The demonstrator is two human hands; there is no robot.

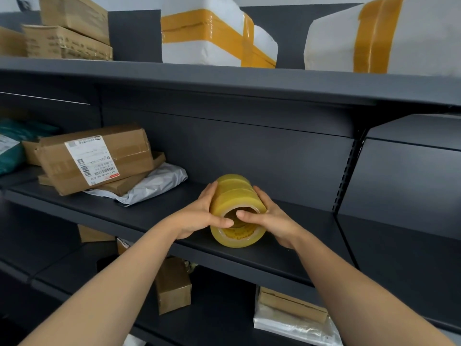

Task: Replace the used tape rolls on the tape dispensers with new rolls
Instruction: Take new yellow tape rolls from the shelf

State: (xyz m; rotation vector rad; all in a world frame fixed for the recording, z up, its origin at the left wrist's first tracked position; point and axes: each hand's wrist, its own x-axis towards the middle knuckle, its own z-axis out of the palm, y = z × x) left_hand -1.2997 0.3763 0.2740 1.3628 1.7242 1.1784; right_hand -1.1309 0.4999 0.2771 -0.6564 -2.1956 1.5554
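- Two hands: left hand (197, 216), right hand (272, 218).
- One stack of tape rolls (235, 196) on the middle shelf (149, 206); rolls uncountable.
- Two white parcels (207, 46) above that shelf.

Arms stretched forward, left hand (198, 214) and right hand (274, 218) clasp the tape rolls (235, 193) between them, thumbs nearly touching.

Glossy tape rolls (237, 196), matt shelf (154, 211)
Between the fingers (208, 196) the rolls are glossy, translucent plastic; the shelf under them looks smooth, matt, dark metal.

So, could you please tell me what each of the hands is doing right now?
Left hand: grips the stack of tape rolls.
Right hand: grips the same stack.
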